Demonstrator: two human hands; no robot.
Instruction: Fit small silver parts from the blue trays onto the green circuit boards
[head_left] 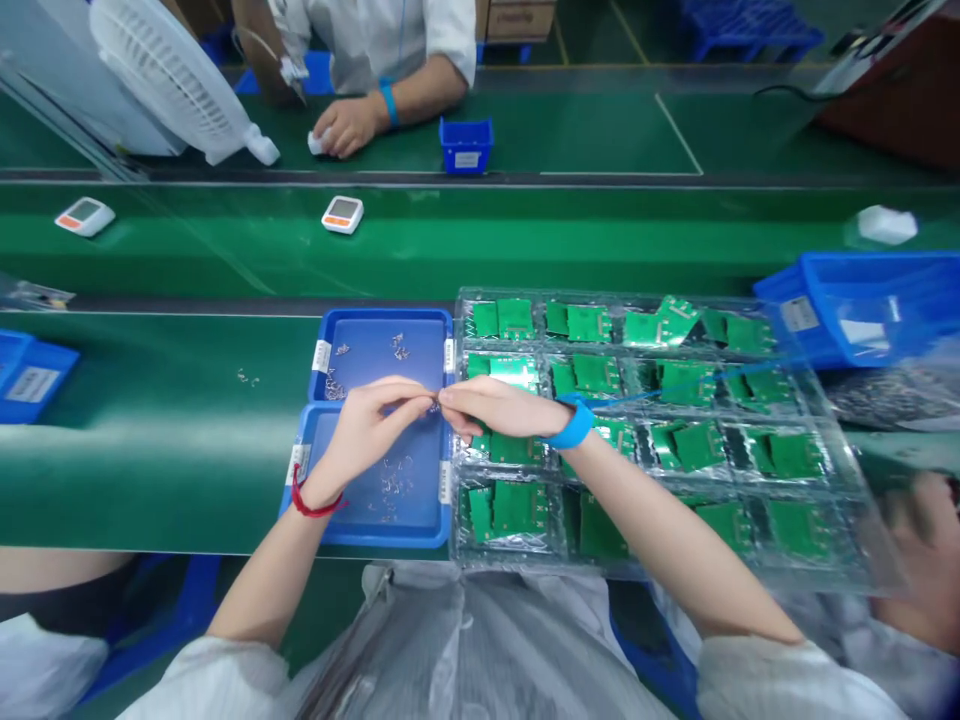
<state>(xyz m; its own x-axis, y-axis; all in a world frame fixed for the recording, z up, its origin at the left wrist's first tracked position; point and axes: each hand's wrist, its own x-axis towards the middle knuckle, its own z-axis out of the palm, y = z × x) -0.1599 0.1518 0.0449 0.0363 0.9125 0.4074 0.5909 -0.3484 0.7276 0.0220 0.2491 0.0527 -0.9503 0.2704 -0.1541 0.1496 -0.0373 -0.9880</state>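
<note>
My left hand point(379, 425) and my right hand point(499, 405) meet fingertip to fingertip, both pinched around one tiny brownish piece point(435, 397) too small to name. Below them lie two shallow blue trays: the far tray point(360, 325) holds little clusters of small metal parts point(401, 350), and the near tray point(420, 530) has small clear or shiny parts point(394, 480) scattered in it. Under my right hand and forearm is a clear plastic tray point(555, 560) whose compartments hold green circuit boards point(517, 505). A blue band circles my right wrist, a red cord my left.
Across the bench a co-worker's hand point(349, 127) rests near a small blue bin point(466, 145). A white fan point(172, 75) stands far left. Two small white devices with screens point(343, 214) lie on the green ledge. Blue bins point(862, 300) sit right; another person's hand point(926, 560) is blurred.
</note>
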